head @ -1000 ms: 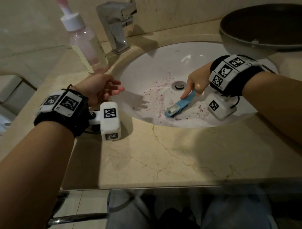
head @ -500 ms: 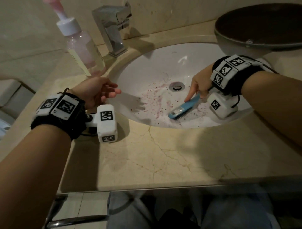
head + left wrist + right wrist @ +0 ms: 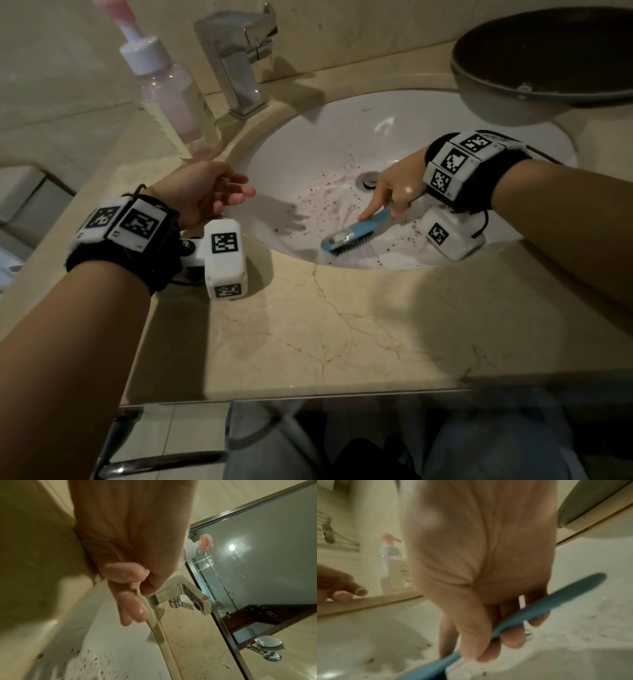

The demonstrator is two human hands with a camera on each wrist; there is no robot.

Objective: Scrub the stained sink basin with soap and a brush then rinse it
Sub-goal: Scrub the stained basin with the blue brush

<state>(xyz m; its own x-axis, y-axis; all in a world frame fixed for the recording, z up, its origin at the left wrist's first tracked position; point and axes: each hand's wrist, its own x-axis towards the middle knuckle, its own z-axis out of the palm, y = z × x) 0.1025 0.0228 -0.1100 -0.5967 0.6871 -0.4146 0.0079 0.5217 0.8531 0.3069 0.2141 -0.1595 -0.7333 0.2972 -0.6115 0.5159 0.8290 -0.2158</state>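
Observation:
The white sink basin carries reddish-purple specks and smears around its metal drain. My right hand grips the handle of a blue brush, whose dark bristles press on the near wall of the basin. In the right wrist view the fingers curl round the blue brush handle. My left hand hovers over the basin's left rim, fingers relaxed and holding nothing. Its fingertips look wet. A clear soap pump bottle with a pink nozzle stands behind the left hand.
A chrome faucet stands at the back of the sink. A dark round bowl overhangs the basin's right rear. Beige marble countertop runs along the front, with its edge near my legs. A mirror lines the wall.
The brush has slid a little toward the near wall of the basin with my right hand. The left hand stays beside the rim, barely shifted.

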